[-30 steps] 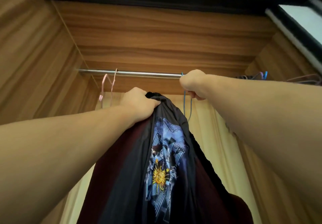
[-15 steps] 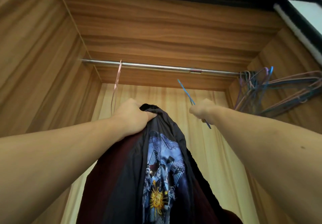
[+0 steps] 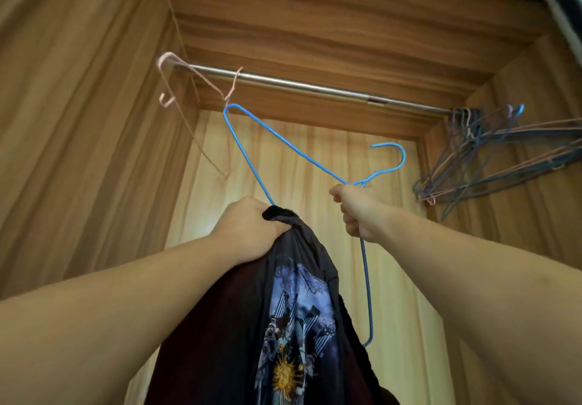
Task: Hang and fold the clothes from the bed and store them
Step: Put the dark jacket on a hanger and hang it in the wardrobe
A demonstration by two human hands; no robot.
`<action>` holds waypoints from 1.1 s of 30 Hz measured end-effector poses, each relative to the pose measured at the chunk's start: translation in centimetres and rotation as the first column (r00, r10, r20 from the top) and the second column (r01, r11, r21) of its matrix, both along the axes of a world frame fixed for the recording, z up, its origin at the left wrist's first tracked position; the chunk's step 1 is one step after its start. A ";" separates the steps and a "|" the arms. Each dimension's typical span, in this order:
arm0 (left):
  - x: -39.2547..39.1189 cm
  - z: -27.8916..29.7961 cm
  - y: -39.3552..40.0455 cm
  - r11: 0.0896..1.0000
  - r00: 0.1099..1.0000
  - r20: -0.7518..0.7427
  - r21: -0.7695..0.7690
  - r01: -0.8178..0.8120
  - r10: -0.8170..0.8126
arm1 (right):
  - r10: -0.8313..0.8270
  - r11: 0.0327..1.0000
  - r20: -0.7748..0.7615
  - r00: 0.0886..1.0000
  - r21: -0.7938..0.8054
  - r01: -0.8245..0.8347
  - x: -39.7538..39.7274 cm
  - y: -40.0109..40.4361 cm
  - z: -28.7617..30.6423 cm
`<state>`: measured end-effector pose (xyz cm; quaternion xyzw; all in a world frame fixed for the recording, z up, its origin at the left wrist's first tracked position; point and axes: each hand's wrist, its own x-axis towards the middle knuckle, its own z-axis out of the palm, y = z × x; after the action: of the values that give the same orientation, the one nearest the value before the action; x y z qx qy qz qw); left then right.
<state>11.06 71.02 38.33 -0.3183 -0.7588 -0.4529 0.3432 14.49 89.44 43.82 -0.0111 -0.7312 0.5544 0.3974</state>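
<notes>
the right hand (image 3: pixel 357 211) has pulled the blue hanger (image 3: pixel 285 141) off the rail (image 3: pixel 302 85) and grips it beside the shirt (image 3: pixel 283 310) – bunched in the left hand's (image 3: pixel 248 231) fist – ready for threading.

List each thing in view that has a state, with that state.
Left hand: grips the bunched dark shirt.
Right hand: grips the blue hanger.
Dark shirt: bunched, not on a hanger.
Blue hanger: off the rail.
Pink hanger: hooked on the rail.
Spare hangers: bunched at the rail's right end.

Hangers (image 3: pixel 491 165) on wardrobe rail (image 3: pixel 315 87)
</notes>
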 end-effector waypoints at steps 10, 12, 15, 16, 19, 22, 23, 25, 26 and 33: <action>3.3 -5.2 1.0 0.991 0.999 0.005 -0.123 0.053 -0.053 | -0.040 0.989 0.319 0.947 0.148 -0.008 8.9 -1.8 -5.6; 5.5 -5.3 0.9 0.990 0.998 -0.012 -0.122 0.066 -0.068 | -0.068 0.981 0.317 0.946 0.193 0.005 11.3 -1.9 -6.9; 9.9 -5.3 0.8 0.986 0.992 -0.061 -0.128 0.104 -0.112 | -0.099 0.951 0.335 0.937 0.308 -0.010 15.4 -2.5 -9.4; 11.7 -5.4 0.7 0.985 0.990 -0.080 -0.141 0.104 -0.116 | -0.063 0.950 0.352 0.934 0.307 -0.051 17.0 -2.5 -10.2; 17.7 -6.1 0.1 0.977 0.981 -0.121 -0.169 0.127 -0.149 | 0.088 0.926 0.466 0.880 0.288 -0.245 22.1 -1.7 -12.6; 23.5 -6.8 -0.4 0.971 0.977 -0.167 -0.221 0.095 -0.134 | 0.021 0.907 0.536 0.844 0.345 -0.241 27.1 -1.1 -15.4; 25.3 -6.9 -0.6 0.968 0.976 -0.174 -0.237 0.085 -0.128 | 0.014 0.920 0.526 0.850 0.325 -0.217 28.5 -1.3 -16.4; 28.2 -7.1 -1.1 0.960 0.976 -0.179 -0.271 0.069 -0.120 | 0.026 0.949 0.466 0.884 0.267 -0.168 30.8 -2.1 -17.9; 29.3 -7.4 -1.5 0.959 0.978 -0.182 -0.279 0.051 -0.105 | 0.026 0.956 0.427 0.904 0.254 -0.147 31.7 -2.7 -18.5; 34.4 -11.9 -4.6 0.967 0.997 -0.060 -0.255 0.022 -0.039 | -0.112 0.986 0.214 0.971 0.146 0.081 36.2 -7.5 -21.0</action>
<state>45.45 66.46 26.47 -0.3858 -0.7940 -0.3468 0.3169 50.72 81.95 22.87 -0.0812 -0.8054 0.4787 0.3400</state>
